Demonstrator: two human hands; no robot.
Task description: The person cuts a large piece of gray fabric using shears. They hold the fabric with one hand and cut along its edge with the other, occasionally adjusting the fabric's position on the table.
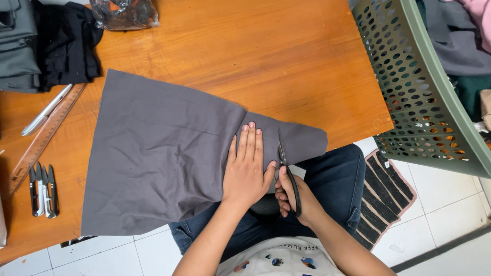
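The left hand [246, 171] was pressed flat and open on the grey cloth [163, 158]; the scissors [287, 171] were gripped by the right hand [296, 197]. The fingers could probably be nicked if the cloth slipped.

- A crumpled clear plastic bag [123, 14] with dark contents lies at the far edge of the surface [286, 61], left of its middle.
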